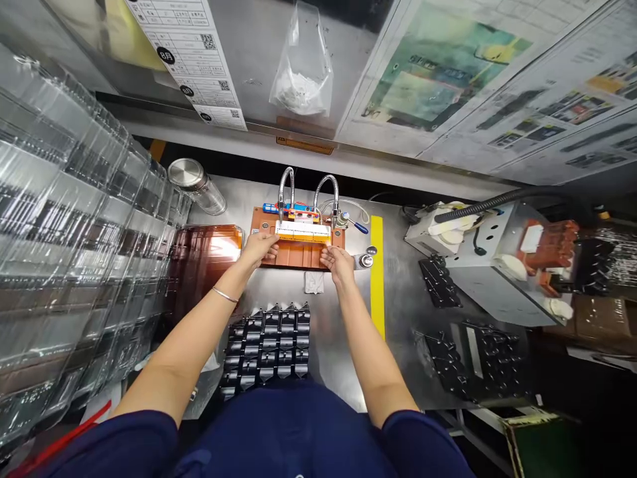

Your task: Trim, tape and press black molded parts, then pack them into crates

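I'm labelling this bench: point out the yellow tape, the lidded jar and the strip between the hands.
Yellow tape [377,277], head view: mid-length.
Lidded jar [205,194], head view: clear body.
Strip [303,230], head view: white part.

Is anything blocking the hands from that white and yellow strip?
Nothing visible is. The left hand reaches its left end and the right hand its right, both from the near side. The curved metal tubes rise at the far side of the strip, not between.

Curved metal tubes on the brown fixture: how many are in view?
2: a left tube and a right tube, both arching at the back of the brown fixture.
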Available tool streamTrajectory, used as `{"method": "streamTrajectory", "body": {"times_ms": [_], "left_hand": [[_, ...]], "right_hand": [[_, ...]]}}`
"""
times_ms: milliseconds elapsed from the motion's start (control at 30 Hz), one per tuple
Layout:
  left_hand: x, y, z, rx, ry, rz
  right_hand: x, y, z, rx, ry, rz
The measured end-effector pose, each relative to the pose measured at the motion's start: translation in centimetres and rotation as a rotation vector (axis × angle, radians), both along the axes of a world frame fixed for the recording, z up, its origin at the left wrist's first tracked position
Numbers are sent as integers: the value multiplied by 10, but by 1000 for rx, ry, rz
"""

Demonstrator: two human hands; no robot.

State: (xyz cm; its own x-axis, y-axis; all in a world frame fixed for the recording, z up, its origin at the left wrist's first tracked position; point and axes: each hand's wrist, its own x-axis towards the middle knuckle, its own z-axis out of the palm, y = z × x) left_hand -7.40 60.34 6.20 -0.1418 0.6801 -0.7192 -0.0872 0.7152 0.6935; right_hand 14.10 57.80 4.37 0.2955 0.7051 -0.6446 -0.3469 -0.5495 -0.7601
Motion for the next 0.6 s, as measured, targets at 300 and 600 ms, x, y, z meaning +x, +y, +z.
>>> {"method": "streamTrajectory", "body": {"times_ms": [300,600], "left_hand": [[4,15,-1,42,160,25],[2,15,-9,70,141,34]], "right_hand": [[0,17,4,-30,-159,59],[-2,17,4,-36,-159,53]]}}
